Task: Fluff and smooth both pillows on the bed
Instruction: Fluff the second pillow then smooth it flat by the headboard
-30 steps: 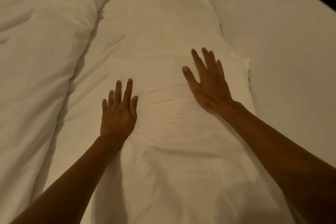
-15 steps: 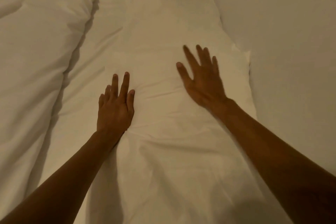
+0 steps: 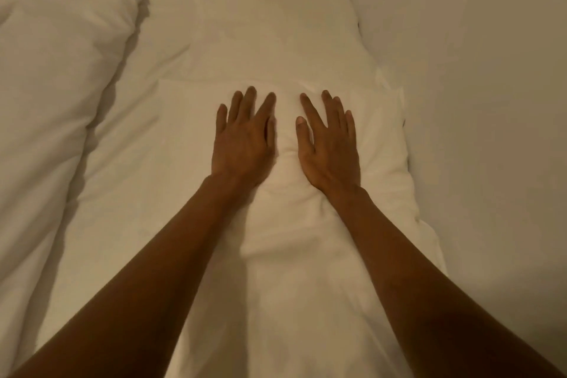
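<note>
Two white pillows lie end to end down the middle of the bed. The near pillow (image 3: 306, 270) runs from the bottom of the view up to a seam at mid-height. The far pillow (image 3: 270, 24) lies beyond it. My left hand (image 3: 242, 138) and my right hand (image 3: 329, 144) press flat, palms down, on the upper part of the near pillow. They are side by side with fingers spread, and a small ridge of fabric is bunched between them. Neither hand holds anything.
A rumpled white duvet (image 3: 52, 101) is heaped along the left. The white bed sheet (image 3: 129, 147) shows between the duvet and the pillows. A smooth pale headboard or wall (image 3: 491, 101) rises on the right, close against the pillows.
Both hands have slid inward across the near pillow, from wide apart to nearly touching at its middle, bunching fabric between them. The view has moved slightly forward.
</note>
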